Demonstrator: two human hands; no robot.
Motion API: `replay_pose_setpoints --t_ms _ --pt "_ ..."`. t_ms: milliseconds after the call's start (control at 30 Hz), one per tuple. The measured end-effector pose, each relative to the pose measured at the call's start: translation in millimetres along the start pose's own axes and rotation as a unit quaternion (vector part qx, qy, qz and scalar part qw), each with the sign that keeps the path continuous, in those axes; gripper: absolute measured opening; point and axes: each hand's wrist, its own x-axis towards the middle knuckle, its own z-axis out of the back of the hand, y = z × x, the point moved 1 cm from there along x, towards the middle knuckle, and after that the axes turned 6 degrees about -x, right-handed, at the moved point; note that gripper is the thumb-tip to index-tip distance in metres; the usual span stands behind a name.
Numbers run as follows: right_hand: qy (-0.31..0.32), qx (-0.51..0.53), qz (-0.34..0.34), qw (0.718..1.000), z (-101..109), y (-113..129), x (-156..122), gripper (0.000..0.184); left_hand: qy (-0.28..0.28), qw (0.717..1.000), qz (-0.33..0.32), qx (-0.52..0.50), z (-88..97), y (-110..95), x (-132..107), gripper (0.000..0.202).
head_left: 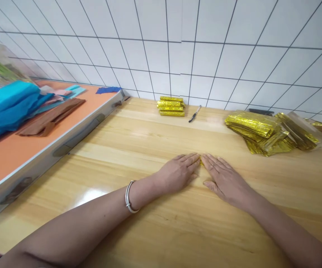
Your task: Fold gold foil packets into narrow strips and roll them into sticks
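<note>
From where I stand, both hands lie palm-down near the middle of the wooden counter (pixel 138 149), the left hand (pixel 179 173) and the right hand (pixel 226 182) leaning in so their fingertips almost meet. Each one is laid out fairly flat, fingers side by side and thumb a little apart, and neither looks closed round anything. A small bit of gold foil (pixel 201 161) peeps out in the narrow gap between the fingertips; the rest of it must be under the fingers, so I can't tell whether it is flat, folded or rolled. It seems to be pressing or smoothing work, and for that I'd keep the weight even on both sides, since one hand bearing harder could skew the foil or crease it. Light, level fingertips look better than a hard shove, as such thin, shiny stuff probably wrinkles easily and may slide on the smooth wood. The stretch around the fingers is handily free of clutter: the neat gold rolls (pixel 171 107) and the pen (pixel 195 114) sit back by the wall (pixel 211 56), and the loose gold pile (pixel 250 126) lies off beyond the right hand, well away from both elbows.
</note>
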Motion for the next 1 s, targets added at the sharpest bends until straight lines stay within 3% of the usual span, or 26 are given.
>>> replay_pose_setpoints --t_ms 333,600,1000 --pt "0.03 0.012 -0.026 0.999 1.4 -11.7 -10.6 0.061 -0.001 1.0 0.025 -0.002 11.5 -0.4 -2.6 0.045" --pt "0.017 0.013 -0.048 0.999 3.1 -22.6 -20.7 0.055 -0.012 0.999 0.023 -0.028 12.7 7.5 -3.4 0.041" --pt "0.005 -0.066 -0.122 0.99 17.8 7.3 16.1 0.051 -0.015 0.997 0.081 0.004 6.4 -11.1 18.1 0.054"
